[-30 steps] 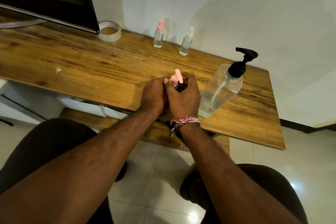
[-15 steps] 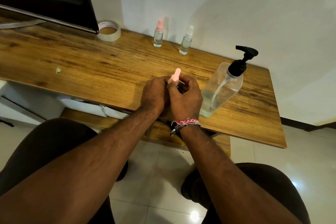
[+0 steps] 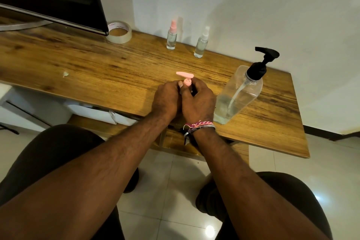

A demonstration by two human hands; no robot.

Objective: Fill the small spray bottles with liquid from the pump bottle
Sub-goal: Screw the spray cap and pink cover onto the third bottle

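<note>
Your left hand (image 3: 165, 99) and right hand (image 3: 197, 101) are pressed together near the desk's (image 3: 97, 68) front edge, fingers curled around a small spray bottle whose pink spray head (image 3: 186, 78) pokes out above them. The bottle body is hidden. Twist unevenly and it may slip, spill, or knock the pump bottle (image 3: 238, 93) just beside your right hand.

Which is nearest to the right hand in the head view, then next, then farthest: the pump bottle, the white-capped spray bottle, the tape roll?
From the right hand:
1. Pump bottle, just to its right, near the table's front.
2. White-capped spray bottle, behind it by the wall.
3. Tape roll, far back left beside the screen.
</note>
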